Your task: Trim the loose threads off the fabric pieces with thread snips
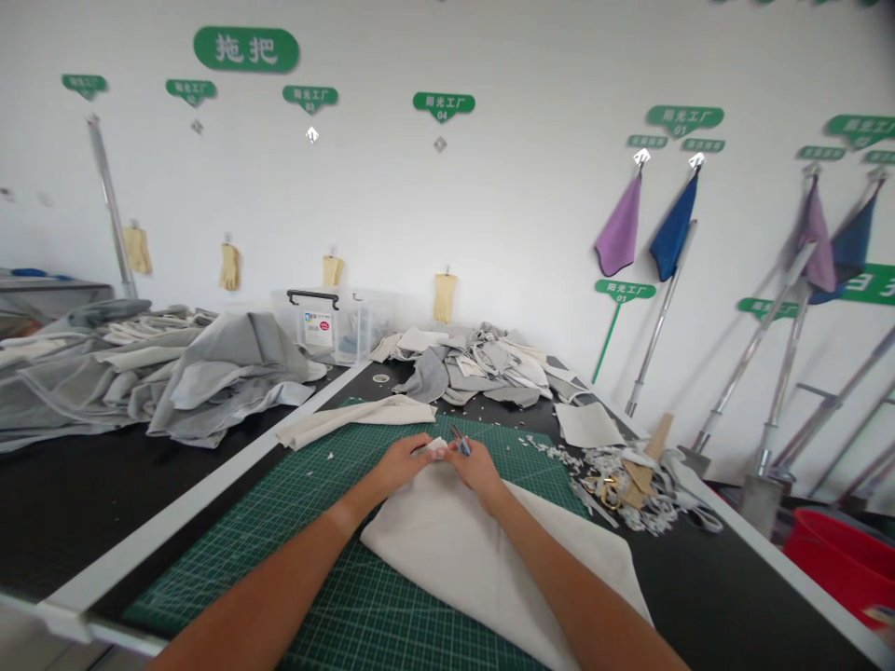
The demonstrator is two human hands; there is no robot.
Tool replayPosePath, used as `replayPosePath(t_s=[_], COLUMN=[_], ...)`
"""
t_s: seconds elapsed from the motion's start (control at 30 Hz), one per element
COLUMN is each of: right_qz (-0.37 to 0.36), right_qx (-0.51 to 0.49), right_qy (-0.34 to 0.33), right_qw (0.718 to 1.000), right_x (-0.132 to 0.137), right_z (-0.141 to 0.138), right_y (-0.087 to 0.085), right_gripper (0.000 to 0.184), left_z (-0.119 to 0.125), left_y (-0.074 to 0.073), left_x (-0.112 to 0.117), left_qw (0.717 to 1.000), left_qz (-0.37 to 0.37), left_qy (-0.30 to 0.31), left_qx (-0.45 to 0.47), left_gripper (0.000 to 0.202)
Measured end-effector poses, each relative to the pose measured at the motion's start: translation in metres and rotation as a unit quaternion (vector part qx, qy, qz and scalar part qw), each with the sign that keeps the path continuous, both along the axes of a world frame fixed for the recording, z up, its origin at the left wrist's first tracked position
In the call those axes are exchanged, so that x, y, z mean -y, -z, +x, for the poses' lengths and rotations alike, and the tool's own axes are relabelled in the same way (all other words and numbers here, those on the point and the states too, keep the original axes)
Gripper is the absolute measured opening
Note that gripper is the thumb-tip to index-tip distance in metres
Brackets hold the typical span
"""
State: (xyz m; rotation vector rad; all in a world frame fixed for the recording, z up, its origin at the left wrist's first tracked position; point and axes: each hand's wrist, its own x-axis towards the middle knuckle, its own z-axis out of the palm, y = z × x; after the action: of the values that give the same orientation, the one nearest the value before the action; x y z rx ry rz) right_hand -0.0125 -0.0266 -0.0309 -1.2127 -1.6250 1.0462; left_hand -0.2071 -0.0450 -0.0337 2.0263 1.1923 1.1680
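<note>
A cream cloth (475, 559) lies folded into a rough triangle on the green cutting mat (328, 522), with its point toward the far side. My left hand (402, 463) pinches that point from the left. My right hand (479, 469) rests against the cloth from the right and holds a small blue-and-silver hand tool (460, 441), its tip upward. The fingers hide part of the tool, so I cannot tell its exact kind.
A cream fabric strip (350, 421) lies beyond the mat. Grey fabric heaps (224, 377) fill the left table, and mixed offcuts (475, 368) lie behind. Scraps and gold-handled scissors (607, 491) sit to the right. A red basin (846, 559) stands at the right edge.
</note>
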Motion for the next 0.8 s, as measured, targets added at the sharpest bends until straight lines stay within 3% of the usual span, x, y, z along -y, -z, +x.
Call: replayPosePath(t_s=[0.13, 0.33, 0.63, 0.8], right_qz=[0.006, 0.01, 0.118, 0.145], right_qx=[0.006, 0.019, 0.063, 0.095], right_qy=[0.0, -0.013, 0.008, 0.03], right_qw=[1.0, 1.0, 0.991, 0.984], right_x=[0.002, 0.003, 0.01, 0.019], right_z=[-0.001, -0.002, 0.0, 0.0], right_y=[-0.001, -0.001, -0.008, -0.013], right_gripper=[0.036, 0.043, 0.032, 0.037], left_z=[0.0, -0.002, 0.002, 0.0], left_y=[0.0, 0.003, -0.001, -0.001], left_x=[-0.002, -0.004, -0.002, -0.005], left_qw=[0.996, 0.993, 0.989, 0.989], left_qz=[-0.032, -0.049, -0.048, -0.04], left_qy=[0.027, 0.003, -0.001, -0.01], left_qx=[0.073, 0.103, 0.14, 0.141], left_gripper=[0.033, 0.035, 0.038, 0.036])
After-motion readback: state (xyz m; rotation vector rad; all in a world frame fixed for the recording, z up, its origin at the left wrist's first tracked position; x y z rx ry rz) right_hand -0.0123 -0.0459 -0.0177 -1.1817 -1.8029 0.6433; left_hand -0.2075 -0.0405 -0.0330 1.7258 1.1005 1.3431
